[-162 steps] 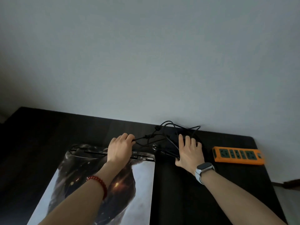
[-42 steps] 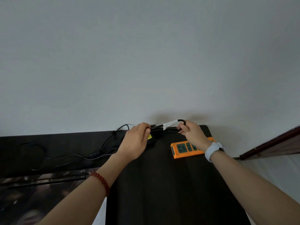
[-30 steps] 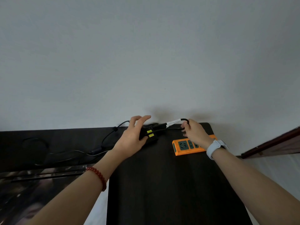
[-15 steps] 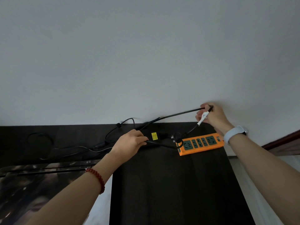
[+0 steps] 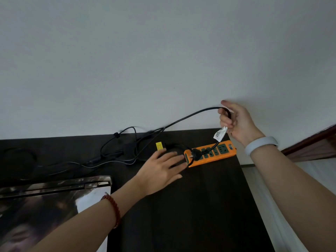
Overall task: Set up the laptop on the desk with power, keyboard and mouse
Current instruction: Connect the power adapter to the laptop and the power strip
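Note:
An orange power strip (image 5: pixel 220 155) lies at the back right of the dark desk (image 5: pixel 190 206). A black plug (image 5: pixel 195 154) rests on the strip's left end, its prongs showing. My right hand (image 5: pixel 236 122) is raised above the strip, shut on the black power cable (image 5: pixel 181 120), which carries a white tag (image 5: pixel 219 134). My left hand (image 5: pixel 163 170) lies flat, fingers spread, on the black power adapter (image 5: pixel 172 150) with a yellow label. The closed laptop (image 5: pixel 51 186), its lid covered in a printed picture, sits at the left.
A tangle of thin black cables (image 5: pixel 116 153) runs along the desk's back edge by the grey wall. The desk's right edge drops to a pale floor (image 5: pixel 272 206). A brown wooden edge (image 5: pixel 312 142) shows at far right.
My right hand has lifted the cable higher and to the right, and the plug now lies on the strip's left end. My left hand has opened flat on the adapter.

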Tool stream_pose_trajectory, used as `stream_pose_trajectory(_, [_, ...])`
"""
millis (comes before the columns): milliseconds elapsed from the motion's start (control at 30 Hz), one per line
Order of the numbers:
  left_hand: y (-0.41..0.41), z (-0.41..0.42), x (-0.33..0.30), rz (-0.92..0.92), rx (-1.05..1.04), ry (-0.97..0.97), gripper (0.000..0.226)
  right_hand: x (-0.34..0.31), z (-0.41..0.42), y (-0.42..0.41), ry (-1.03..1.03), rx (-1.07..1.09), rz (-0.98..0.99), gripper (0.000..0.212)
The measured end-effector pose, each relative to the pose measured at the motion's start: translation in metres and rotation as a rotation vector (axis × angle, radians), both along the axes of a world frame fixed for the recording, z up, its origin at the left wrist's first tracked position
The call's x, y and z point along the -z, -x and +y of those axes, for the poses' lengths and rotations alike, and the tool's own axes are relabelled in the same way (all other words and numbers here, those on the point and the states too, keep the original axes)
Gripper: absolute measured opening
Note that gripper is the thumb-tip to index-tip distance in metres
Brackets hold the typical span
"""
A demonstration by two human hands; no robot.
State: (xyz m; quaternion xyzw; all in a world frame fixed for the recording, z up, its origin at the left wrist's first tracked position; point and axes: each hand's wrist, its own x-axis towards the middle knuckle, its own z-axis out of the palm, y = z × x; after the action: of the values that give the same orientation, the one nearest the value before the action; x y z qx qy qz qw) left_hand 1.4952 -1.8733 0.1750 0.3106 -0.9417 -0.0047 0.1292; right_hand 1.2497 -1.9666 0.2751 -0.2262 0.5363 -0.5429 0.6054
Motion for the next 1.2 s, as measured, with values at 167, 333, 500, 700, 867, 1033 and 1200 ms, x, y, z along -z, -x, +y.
stream_pose_trajectory(167, [0.015,-0.003,0.01,-0.176,-0.001,-0.159,0.047,0.006,0.003,-0.004,0.117,-0.054,0.544,0.042])
stream_pose_trajectory(333, [-0.001,-0.024,0.021,-0.304,-0.246,-0.16,0.049,0.012,0.005,-0.001,0.229,-0.11,0.753,0.034])
stream_pose_trajectory(500, [-0.006,-0.028,0.018,-0.386,-0.307,-0.057,0.033,0.021,0.009,-0.004,0.267,-0.082,0.782,0.03])
stream_pose_trajectory(700, [0.018,-0.02,0.033,-0.294,-0.295,-0.108,0.031,0.017,0.007,-0.01,0.311,-0.037,0.674,0.031])
stream_pose_trajectory(867, [0.042,-0.022,0.021,0.065,-0.339,-0.07,0.036,0.021,0.013,-0.008,0.349,-0.071,0.694,0.033])
stream_pose_trajectory(1033, [0.075,-0.028,0.025,0.126,-0.311,-0.375,0.057,0.025,0.015,0.0,0.297,-0.045,0.366,0.025])
stream_pose_trajectory(1200, [0.105,-0.03,0.033,0.165,-0.374,-0.361,0.047,0.031,0.016,0.0,0.172,0.121,-0.061,0.019])
